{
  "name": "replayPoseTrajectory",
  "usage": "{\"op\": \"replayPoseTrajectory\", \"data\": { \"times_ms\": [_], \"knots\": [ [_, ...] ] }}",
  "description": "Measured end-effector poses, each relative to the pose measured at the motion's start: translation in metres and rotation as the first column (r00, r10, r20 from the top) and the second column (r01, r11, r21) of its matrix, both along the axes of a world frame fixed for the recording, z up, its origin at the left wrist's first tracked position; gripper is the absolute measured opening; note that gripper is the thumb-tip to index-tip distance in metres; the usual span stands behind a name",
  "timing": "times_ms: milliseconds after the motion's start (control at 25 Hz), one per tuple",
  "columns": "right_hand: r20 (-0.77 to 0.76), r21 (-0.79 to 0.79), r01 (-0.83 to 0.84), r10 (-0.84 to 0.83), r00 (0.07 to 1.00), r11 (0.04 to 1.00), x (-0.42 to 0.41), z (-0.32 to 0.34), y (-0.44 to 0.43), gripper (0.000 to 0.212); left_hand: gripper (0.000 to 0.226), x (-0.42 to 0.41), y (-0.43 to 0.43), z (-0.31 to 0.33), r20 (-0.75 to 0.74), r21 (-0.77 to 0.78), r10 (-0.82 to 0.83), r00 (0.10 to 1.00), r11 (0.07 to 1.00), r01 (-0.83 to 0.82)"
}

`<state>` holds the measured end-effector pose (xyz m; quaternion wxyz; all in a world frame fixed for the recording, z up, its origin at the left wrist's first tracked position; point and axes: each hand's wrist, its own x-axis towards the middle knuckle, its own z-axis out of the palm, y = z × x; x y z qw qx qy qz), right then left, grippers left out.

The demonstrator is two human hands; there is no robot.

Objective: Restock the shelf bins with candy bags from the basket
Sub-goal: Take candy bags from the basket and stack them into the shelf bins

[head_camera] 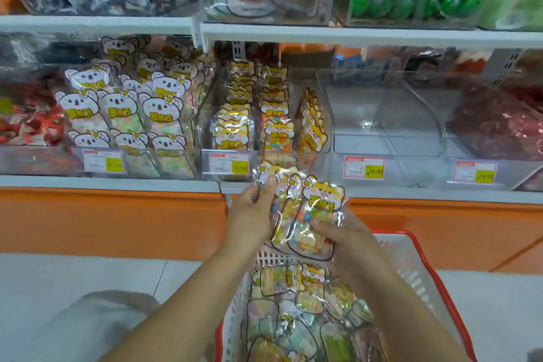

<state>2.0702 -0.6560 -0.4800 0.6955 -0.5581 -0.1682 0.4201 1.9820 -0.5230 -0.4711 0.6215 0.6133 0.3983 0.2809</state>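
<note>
Between shelf and basket I hold a small stack of clear candy bags [305, 209] with yellow cat-face headers. My left hand [252, 211] grips the stack's upper left edge, and my right hand [343, 241] grips its lower right side from below. Just above the stack is the clear shelf bin [324, 114] with rows of the same yellow cat bags. The white basket with a red rim [423, 270] sits below my hands and holds several more candy bags [308, 297].
Left of the cat bin, a bin [129, 103] is packed with white koala-face bags. To the right stand two clear bins [385, 117] with nothing visible in them, then a bin of dark red packets [499, 123]. Price tags line the shelf front. An orange panel runs below the shelf.
</note>
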Motion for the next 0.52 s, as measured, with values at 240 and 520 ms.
{"op": "replayPoseTrajectory", "data": {
  "times_ms": [240, 520],
  "knots": [
    [0.338, 0.021, 0.183, -0.179, 0.924, 0.983, 0.033, 0.086, 0.07, 0.029, 0.037, -0.025, 0.073, 0.064, 0.19, 0.169, 0.197, 0.962, 0.958, -0.23],
    [0.64, -0.408, 0.203, 0.12, 0.759, 0.89, 0.068, 0.08, 0.147, 0.051, 0.032, -0.024, 0.096, 0.068, 0.237, 0.002, 0.189, 0.953, 0.981, -0.195]
  ]
}}
